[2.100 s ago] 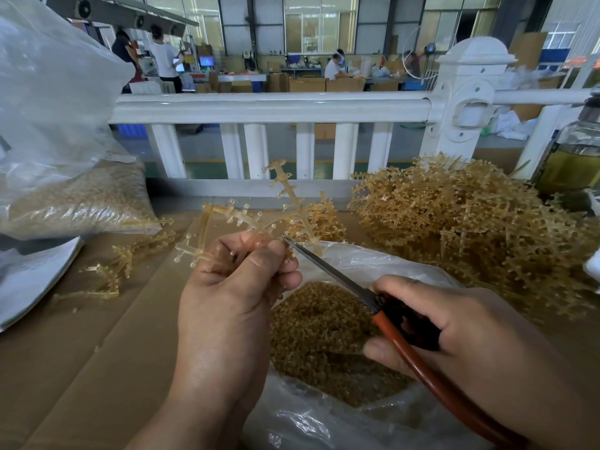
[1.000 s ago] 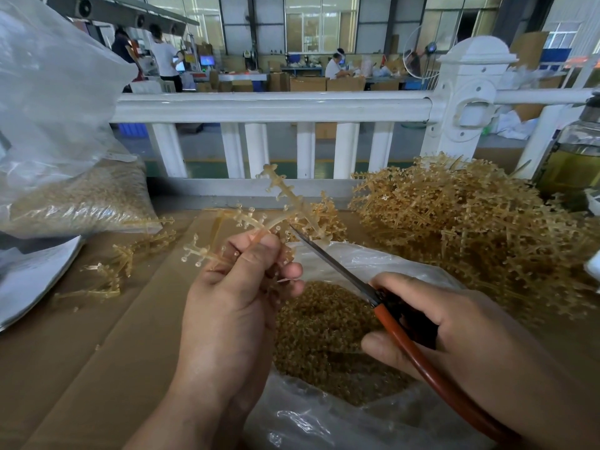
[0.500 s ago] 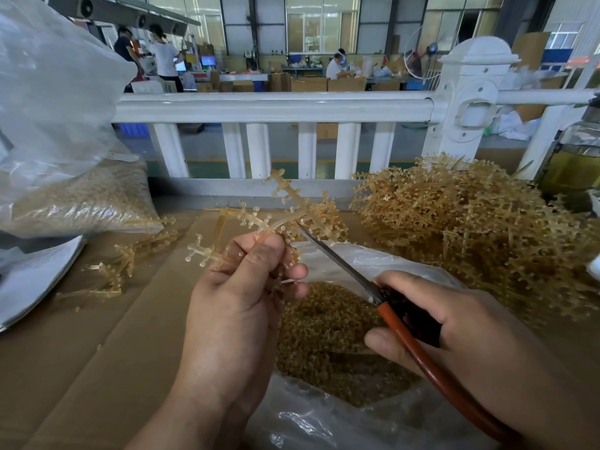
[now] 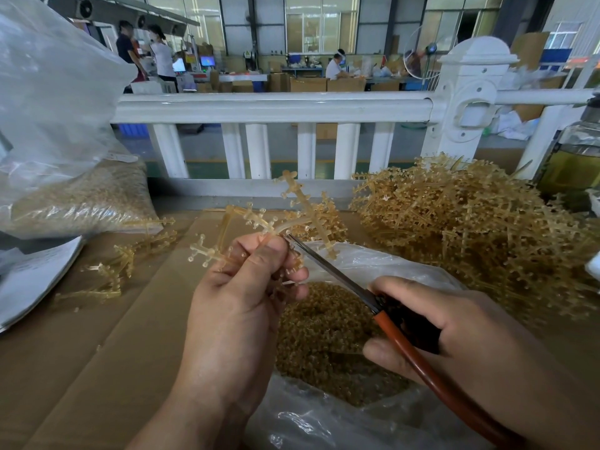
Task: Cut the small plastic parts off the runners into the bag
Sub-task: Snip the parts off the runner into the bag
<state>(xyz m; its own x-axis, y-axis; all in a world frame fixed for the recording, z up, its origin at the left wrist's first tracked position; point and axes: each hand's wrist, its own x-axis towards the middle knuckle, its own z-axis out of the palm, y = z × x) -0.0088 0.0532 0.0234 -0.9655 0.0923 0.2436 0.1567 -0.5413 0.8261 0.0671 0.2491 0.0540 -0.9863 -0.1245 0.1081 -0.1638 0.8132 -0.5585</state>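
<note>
In the head view, the left hand [image 4: 240, 297] pinches a branched amber runner [image 4: 293, 219] between thumb and curled fingers, holding it up just over the far rim of the open bag [image 4: 357, 259]. The right hand [image 4: 454, 339] is clamped round the red handles of the scissors [image 4: 331, 271]. The blades look nearly together, and their tip touches the runner right beside the left thumb. Loose parts [image 4: 324, 336] already fill the bottom of the bag, and a large pile [image 4: 470, 228] of uncut runners lies on the desk [image 4: 97, 352] to the right. To do this cut well, the blades should probably meet the thin stalk flush against each part, so no stub is left on it. The branch being cut is best kept directly above the bag mouth so the part drops in rather than onto the desk. The tip sits very close to the thumb, so nicking the skin is the main risk; turning the runner to bring the next branch outward, away from the fingers, seems safer than reaching in. Short snips near the blade tip should stop the parts from flying off.
</note>
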